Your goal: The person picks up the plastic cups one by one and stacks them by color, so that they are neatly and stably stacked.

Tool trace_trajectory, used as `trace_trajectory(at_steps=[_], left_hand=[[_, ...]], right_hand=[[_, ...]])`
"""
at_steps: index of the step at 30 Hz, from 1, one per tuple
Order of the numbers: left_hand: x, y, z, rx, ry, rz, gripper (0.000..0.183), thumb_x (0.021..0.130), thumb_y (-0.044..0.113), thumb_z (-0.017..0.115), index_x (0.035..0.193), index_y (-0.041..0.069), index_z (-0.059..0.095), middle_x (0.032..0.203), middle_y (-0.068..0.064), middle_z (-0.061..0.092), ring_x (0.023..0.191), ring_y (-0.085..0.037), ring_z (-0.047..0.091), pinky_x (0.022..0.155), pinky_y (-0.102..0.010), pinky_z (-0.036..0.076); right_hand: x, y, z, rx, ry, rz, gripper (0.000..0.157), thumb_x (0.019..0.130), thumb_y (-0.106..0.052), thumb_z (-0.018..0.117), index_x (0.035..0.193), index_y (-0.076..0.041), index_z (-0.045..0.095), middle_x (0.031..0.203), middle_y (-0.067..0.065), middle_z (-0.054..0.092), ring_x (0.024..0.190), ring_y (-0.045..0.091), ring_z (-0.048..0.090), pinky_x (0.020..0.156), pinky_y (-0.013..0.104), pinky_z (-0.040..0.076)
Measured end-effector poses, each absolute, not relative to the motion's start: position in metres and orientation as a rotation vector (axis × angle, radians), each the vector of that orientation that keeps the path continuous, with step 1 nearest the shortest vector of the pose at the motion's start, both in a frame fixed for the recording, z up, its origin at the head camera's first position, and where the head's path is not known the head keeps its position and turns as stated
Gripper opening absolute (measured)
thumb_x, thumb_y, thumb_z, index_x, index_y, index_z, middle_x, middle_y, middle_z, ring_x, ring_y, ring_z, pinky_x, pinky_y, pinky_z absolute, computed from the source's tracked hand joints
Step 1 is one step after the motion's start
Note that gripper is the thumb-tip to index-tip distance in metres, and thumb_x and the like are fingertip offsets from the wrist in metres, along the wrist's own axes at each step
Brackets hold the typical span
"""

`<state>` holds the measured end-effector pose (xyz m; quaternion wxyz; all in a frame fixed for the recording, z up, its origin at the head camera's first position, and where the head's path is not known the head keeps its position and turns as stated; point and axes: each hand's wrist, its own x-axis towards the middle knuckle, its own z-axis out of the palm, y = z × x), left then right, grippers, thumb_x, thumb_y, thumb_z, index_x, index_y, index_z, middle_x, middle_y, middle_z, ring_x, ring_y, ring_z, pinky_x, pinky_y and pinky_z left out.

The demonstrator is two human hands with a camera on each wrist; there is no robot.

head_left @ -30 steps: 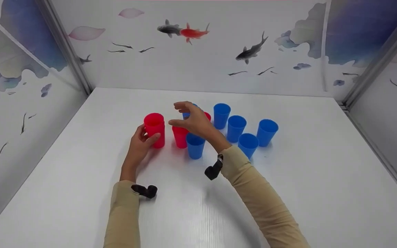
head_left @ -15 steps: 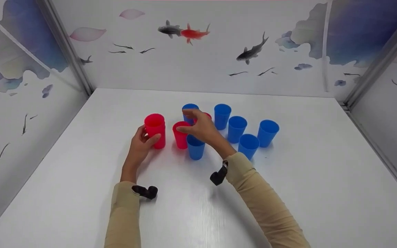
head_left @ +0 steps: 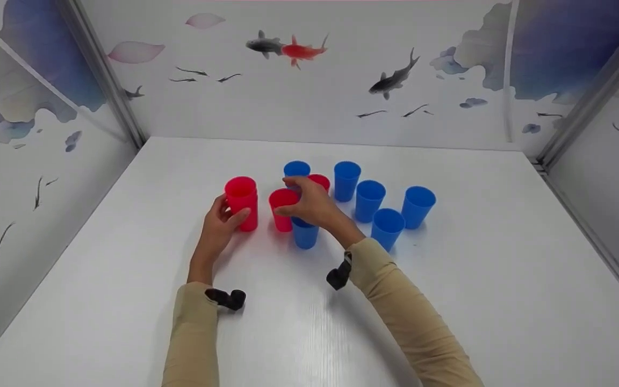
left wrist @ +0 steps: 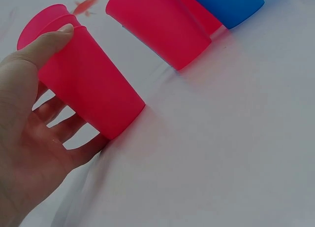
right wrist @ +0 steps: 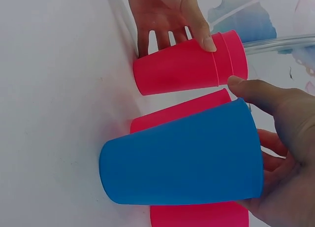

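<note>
In the head view, my left hand (head_left: 218, 228) grips a nested stack of red cups (head_left: 242, 204) standing on the white table. The left wrist view shows its thumb across the stack's side and the fingers behind. Close to its right, my right hand (head_left: 315, 204) holds a single upright red cup (head_left: 281, 221) near the rim, thumb on the near side and fingers at the back. A blue cup (right wrist: 182, 153) stands right beside that hand, hiding part of the red cup and the fingers in the right wrist view.
Behind the right hand stand another red cup (head_left: 320, 181) and a blue cup (head_left: 296, 169). Several blue cups, including one blue cup (head_left: 418, 207) farthest right, stand upright to the right. Patterned walls (head_left: 309, 118) enclose the table's back and sides.
My right hand has moved slightly right and then down onto the red cup, its thumb and fingers now around the rim. The left hand and its stack have stayed in place.
</note>
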<state>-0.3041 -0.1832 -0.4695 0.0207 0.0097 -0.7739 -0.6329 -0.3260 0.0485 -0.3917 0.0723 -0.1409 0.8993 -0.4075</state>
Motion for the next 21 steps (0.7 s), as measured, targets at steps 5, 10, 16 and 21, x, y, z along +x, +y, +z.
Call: trace_trajectory(at_steps=[5, 10, 16, 21], left_hand=[[-0.303, -0.183, -0.469, 0.035, -2.403, -1.976, 0.090, 0.085, 0.051, 0.076, 0.155, 0.020, 0.029, 0.155, -0.003, 0.043, 0.144, -0.024, 0.041, 0.114, -0.042, 0.045], [-0.302, -0.183, -0.468, 0.025, -2.391, -1.998, 0.088, 0.086, 0.048, 0.076, 0.155, 0.021, 0.029, 0.155, -0.003, 0.042, 0.143, -0.024, 0.041, 0.115, -0.041, 0.044], [-0.300, -0.183, -0.468, 0.024, -2.394, -1.993, 0.088, 0.086, 0.048, 0.076, 0.155, 0.020, 0.029, 0.155, -0.003, 0.042, 0.144, -0.024, 0.040, 0.115, -0.041, 0.044], [-0.301, -0.182, -0.468, 0.019, -2.383, -1.993, 0.086, 0.087, 0.046, 0.076, 0.155, 0.020, 0.030, 0.154, -0.003, 0.043, 0.142, -0.024, 0.042, 0.115, -0.041, 0.044]], right_hand=[[-0.325, 0.046, -0.391, -0.407, 2.723, -1.133, 0.079, 0.081, -0.026, 0.085, 0.149, -0.019, 0.045, 0.148, 0.004, 0.053, 0.137, 0.025, 0.050, 0.100, 0.040, 0.056], [-0.326, 0.044, -0.390, -0.385, 2.719, -1.099, 0.080, 0.080, -0.025, 0.085, 0.148, -0.020, 0.045, 0.146, 0.004, 0.054, 0.135, 0.025, 0.051, 0.096, 0.040, 0.058], [-0.325, 0.041, -0.382, -0.412, 2.718, -1.118, 0.079, 0.080, -0.026, 0.085, 0.148, -0.019, 0.046, 0.143, 0.006, 0.056, 0.132, 0.025, 0.054, 0.095, 0.039, 0.059], [-0.326, 0.039, -0.369, -0.454, 2.731, -1.147, 0.078, 0.081, -0.028, 0.084, 0.148, -0.018, 0.045, 0.142, 0.007, 0.056, 0.130, 0.025, 0.055, 0.093, 0.038, 0.059]])
